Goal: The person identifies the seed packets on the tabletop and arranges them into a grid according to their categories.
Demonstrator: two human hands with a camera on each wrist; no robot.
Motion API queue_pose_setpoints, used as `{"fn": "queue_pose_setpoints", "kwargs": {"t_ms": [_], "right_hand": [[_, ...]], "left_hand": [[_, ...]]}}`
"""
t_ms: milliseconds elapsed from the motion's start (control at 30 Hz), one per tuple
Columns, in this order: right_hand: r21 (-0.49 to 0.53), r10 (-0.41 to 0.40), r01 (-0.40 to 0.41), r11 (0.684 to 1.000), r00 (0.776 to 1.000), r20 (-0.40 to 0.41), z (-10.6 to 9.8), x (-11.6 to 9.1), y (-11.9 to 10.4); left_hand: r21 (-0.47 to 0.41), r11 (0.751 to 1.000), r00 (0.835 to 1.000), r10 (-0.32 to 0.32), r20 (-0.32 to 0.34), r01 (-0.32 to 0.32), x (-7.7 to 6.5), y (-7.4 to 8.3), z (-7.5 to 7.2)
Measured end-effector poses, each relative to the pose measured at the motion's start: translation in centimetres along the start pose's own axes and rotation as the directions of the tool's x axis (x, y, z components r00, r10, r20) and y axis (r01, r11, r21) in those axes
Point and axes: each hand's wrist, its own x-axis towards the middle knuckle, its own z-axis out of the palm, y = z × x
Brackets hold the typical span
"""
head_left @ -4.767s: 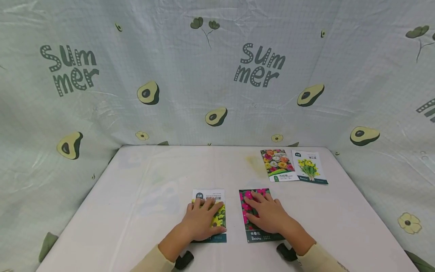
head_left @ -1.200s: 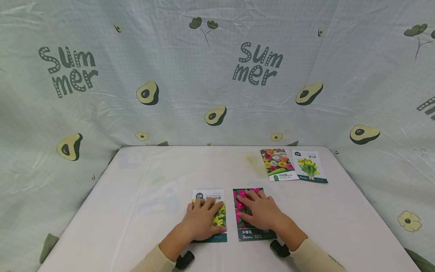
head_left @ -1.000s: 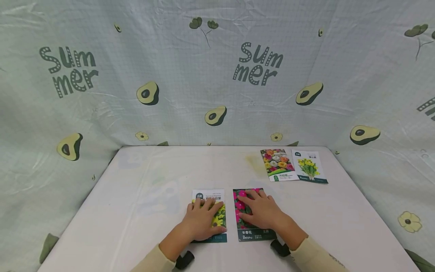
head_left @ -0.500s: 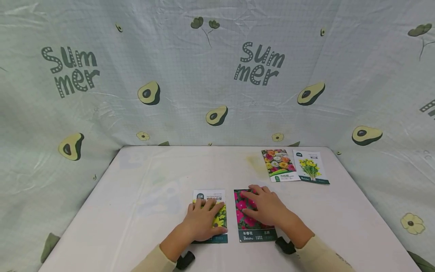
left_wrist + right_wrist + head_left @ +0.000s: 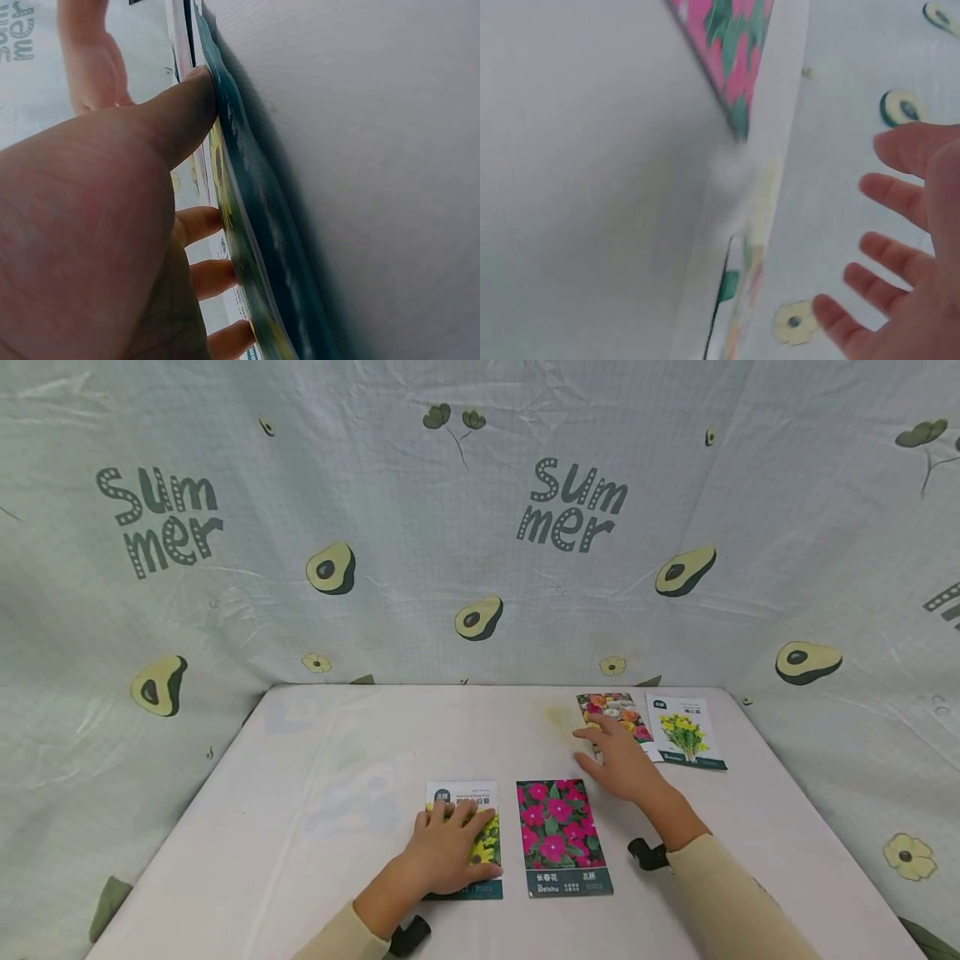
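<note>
My left hand (image 5: 444, 852) rests flat on a seed packet with yellow flowers (image 5: 487, 843), covering much of its front. In the left wrist view, the left thumb and fingertips (image 5: 214, 217) touch that packet's face. Beside it, to the right, lies a seed packet with bright pink flowers (image 5: 558, 827), fully uncovered. My right hand (image 5: 624, 764) is over the near left part of a seed packet with multicoloured flowers (image 5: 626, 708), fingers spread. The right wrist view has this hand (image 5: 907, 262) apart from the table surface, holding nothing.
A white seed packet with a yellow bunch of flowers (image 5: 684, 735) lies at the back right, close against the multicoloured one. The white table (image 5: 315, 827) ends at a hanging sheet (image 5: 405, 527) printed with avocados. Black straps' ends show below both wrists.
Earlier my right hand slid the pink-flower packet left, toward the yellow-flower one. It has since lifted off and moved back and right, over the multicoloured packet. The left hand stays put.
</note>
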Motion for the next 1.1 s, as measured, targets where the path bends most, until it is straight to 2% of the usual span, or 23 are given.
{"fn": "queue_pose_setpoints", "kwargs": {"t_ms": [133, 400, 733, 933, 1100], "right_hand": [[0.009, 0.017, -0.017, 1.0, 0.999, -0.028, 0.1, 1.4, 2.2], [0.009, 0.019, -0.018, 1.0, 1.0, -0.001, 0.4, 3.5, 5.7], [-0.033, 0.117, -0.114, 0.993, 0.985, 0.128, 0.7, 4.6, 7.7], [-0.065, 0.184, -0.173, 0.983, 0.957, 0.224, 1.3, 4.9, 8.5], [-0.079, 0.176, -0.16, 0.984, 0.944, 0.279, 1.0, 5.2, 8.5]], "left_hand": [[-0.002, 1.0, 1.0, -0.003, 0.004, 0.003, 0.0, 0.0, -0.1], [-0.007, 1.0, 1.0, 0.004, -0.003, -0.004, 0.3, -0.1, 0.4], [0.001, 1.0, 1.0, -0.011, 0.014, 0.011, 0.3, -0.1, 0.4], [-0.002, 1.0, 1.0, -0.003, 0.012, 0.003, 0.3, 0.0, 0.6], [0.004, 1.0, 1.0, -0.009, 0.01, 0.009, 0.3, -0.1, 0.6]]}}
